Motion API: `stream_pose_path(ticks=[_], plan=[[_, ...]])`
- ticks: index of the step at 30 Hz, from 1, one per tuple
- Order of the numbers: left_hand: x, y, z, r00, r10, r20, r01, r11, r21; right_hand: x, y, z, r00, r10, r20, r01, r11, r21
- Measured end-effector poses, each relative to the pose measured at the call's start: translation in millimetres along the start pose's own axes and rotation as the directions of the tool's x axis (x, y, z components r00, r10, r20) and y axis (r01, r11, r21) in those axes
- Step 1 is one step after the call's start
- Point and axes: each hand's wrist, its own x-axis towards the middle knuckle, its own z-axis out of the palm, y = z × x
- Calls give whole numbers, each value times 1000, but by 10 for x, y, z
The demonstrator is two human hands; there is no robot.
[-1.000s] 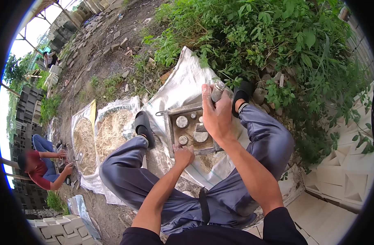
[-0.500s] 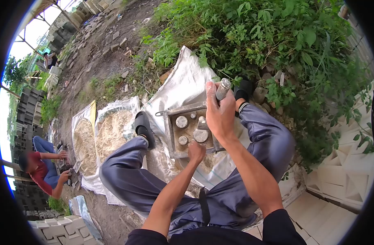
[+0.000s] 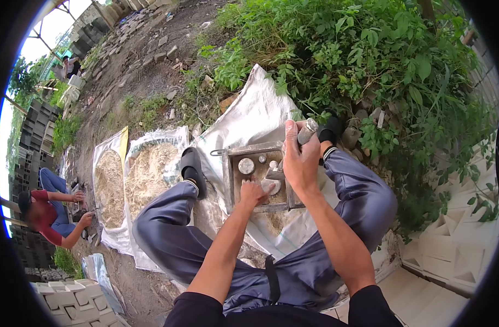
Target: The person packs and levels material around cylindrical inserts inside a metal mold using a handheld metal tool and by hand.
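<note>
A shallow wooden box frame [image 3: 229,180] lies on a white sack between my feet, with sandy material inside. Several pale round pieces sit in it, among them a large disc [image 3: 245,166] at the left and another disc [image 3: 271,188] lower right. My left hand [image 3: 253,192] reaches into the box with its fingers apart, the thumb lying over the lower disc. Above the right side of the box, my right hand [image 3: 302,163] is wrapped round the handle of what looks like a hammer [image 3: 308,131]. Its dark head shows close to the lower disc; contact is unclear.
Two opened sacks of pale powder [image 3: 109,188] lie to the left. Green plants [image 3: 342,60] crowd the far right side. A person in a red shirt [image 3: 45,218] sits at the far left. Patterned pale blocks [image 3: 443,231] stand on the right.
My left hand has moved up and left in the box, its fingers going from bunched to spread. The hammer head has dropped slightly as my right hand lowered. The view has shifted a little.
</note>
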Motion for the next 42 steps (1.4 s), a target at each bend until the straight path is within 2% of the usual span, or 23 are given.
stream_pose_path(ticks=[2,4,6,8,10,11,12,13,14,15,16,18,19,23,25,28,29,34,36,37,38,40,42], plan=[[-37,-28,38,999,-7,48,7,1000,-3,-37,131,50,999,-23,25,23,1000,-7],[-120,-109,89,987,-83,-138,49,971,-234,-98,119,128,997,-16,74,18,999,-28],[-328,-229,177,979,-84,-185,22,949,-314,-149,237,269,988,-67,137,79,993,-91],[-446,-354,316,966,-97,-240,-6,918,-395,-193,342,385,976,-37,217,58,994,-92],[-434,-402,534,850,-241,-469,-71,829,-555,-237,546,463,937,-51,344,107,984,-145],[-416,-388,619,850,-252,-463,-70,816,-573,-294,633,550,945,-145,292,159,987,-24],[-406,-370,667,778,-210,-592,-147,856,-496,-333,753,579,940,-141,312,160,986,-37],[-407,-385,676,690,-160,-706,-206,892,-403,-386,893,629,964,-95,247,96,995,7],[-402,-380,686,691,-174,-702,-200,887,-417,-449,1034,663,983,-43,178,33,998,57],[-408,-336,655,709,-206,-674,-154,888,-433,-503,1099,678,981,-38,191,29,998,48],[-393,-325,645,725,-239,-646,-107,888,-448,-541,1152,674,983,-64,173,50,995,82],[-372,-343,685,730,-262,-631,-110,866,-488,-607,1256,645,987,-105,123,87,986,143],[-360,-346,688,732,-270,-626,-122,851,-510,-615,1316,689,993,-110,49,105,989,102],[-432,-314,612,761,-296,-577,-88,835,-544,-536,1382,824,997,-50,-64,56,994,95],[-395,-321,578,738,-309,-601,-86,839,-537,-443,1259,819,985,-166,-44,171,976,138],[-383,-322,582,767,-315,-559,-76,821,-566,-443,1465,775,992,-128,16,125,984,123],[-381,-300,580,768,-313,-559,-80,819,-568,-429,1512,776,994,-109,-12,110,985,135],[-353,-333,638,734,-317,-601,-79,839,-539,-440,1342,755,979,-202,-30,203,944,261],[-395,-334,606,754,-318,-574,-71,830,-553,-468,1406,749,970,-240,42,243,964,-108],[-387,-310,558,766,-327,-554,-65,817,-572,-453,1360,729,987,-138,84,144,987,-74],[-376,-288,563,763,-321,-561,-74,820,-568,-425,1316,703,986,-147,79,152,986,-73],[-360,-325,596,725,-301,-619,-84,854,-513,-361,1255,704,947,-317,59,306,941,144],[-381,-320,646,724,-304,-619,-80,854,-514,-378,1324,656,932,-355,72,339,925,172]])
